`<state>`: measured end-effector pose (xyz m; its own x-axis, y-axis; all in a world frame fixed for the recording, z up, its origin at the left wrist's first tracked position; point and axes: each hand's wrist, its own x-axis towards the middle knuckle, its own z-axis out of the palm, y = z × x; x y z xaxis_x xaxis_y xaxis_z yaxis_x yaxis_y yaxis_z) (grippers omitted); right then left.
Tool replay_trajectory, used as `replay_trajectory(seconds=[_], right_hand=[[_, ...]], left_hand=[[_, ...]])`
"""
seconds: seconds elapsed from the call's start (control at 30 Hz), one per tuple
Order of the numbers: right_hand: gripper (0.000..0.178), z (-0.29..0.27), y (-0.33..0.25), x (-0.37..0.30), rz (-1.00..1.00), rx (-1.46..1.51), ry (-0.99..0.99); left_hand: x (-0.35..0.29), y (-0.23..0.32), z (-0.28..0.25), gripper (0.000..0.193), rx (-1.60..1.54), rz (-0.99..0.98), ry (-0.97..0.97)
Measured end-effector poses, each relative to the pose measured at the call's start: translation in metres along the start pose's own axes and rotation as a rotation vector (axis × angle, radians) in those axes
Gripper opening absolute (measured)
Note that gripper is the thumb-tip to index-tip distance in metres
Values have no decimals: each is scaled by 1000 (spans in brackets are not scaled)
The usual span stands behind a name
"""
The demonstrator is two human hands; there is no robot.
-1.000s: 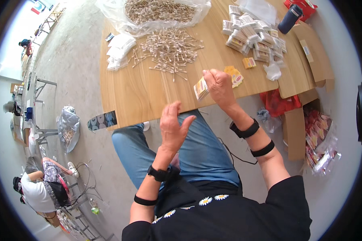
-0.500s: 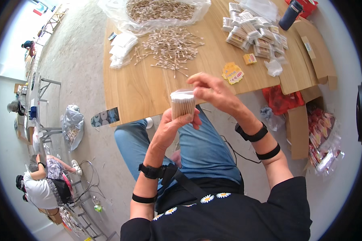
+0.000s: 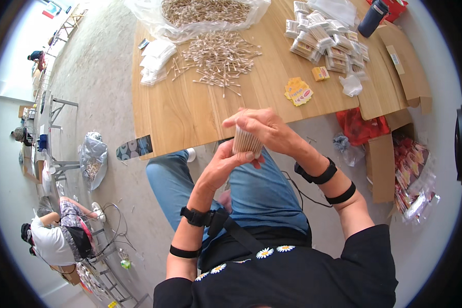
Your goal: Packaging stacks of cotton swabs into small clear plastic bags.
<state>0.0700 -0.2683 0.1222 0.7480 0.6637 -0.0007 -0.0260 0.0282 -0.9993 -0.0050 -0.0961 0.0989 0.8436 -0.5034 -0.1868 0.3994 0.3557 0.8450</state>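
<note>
A pack of cotton swabs (image 3: 246, 142) is held upright over my lap, just off the table's near edge. My left hand (image 3: 225, 161) grips its lower part, thumb across the front. Over its top and right side is my right hand (image 3: 264, 127), with fingers bent and close together, hiding the pack's upper end. Beyond my hands, a heap of loose cotton swabs (image 3: 222, 54) lies on the wooden table (image 3: 200, 115). Left of that heap is a stack of clear plastic bags (image 3: 156, 60).
A large clear bag of swabs (image 3: 205, 14) sits at the back. Filled packs (image 3: 326, 38), yellow cards (image 3: 298, 92), a small yellow box (image 3: 320, 74) and a dark bottle (image 3: 373, 18) are on the right. Cardboard boxes (image 3: 384, 169) stand beside the table; another person (image 3: 56, 238) sits at left.
My right hand has come down and left onto the top of the pack. The pack and my left hand have shifted slightly right, and the pack leans a little differently.
</note>
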Motion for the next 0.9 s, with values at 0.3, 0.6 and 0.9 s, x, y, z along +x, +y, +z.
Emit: replay_trajectory(seconds=[0.3, 0.6, 0.9], right_hand=[[26, -40, 53, 13, -373, -791, 625], [24, -47, 93, 21, -412, -876, 740], [26, -41, 86, 16, -376, -787, 711]], left_hand=[[-6, -33, -16, 34, 215, -211, 206], [-3, -41, -20, 29, 227, -259, 234], [6, -31, -22, 26, 224, -81, 310]])
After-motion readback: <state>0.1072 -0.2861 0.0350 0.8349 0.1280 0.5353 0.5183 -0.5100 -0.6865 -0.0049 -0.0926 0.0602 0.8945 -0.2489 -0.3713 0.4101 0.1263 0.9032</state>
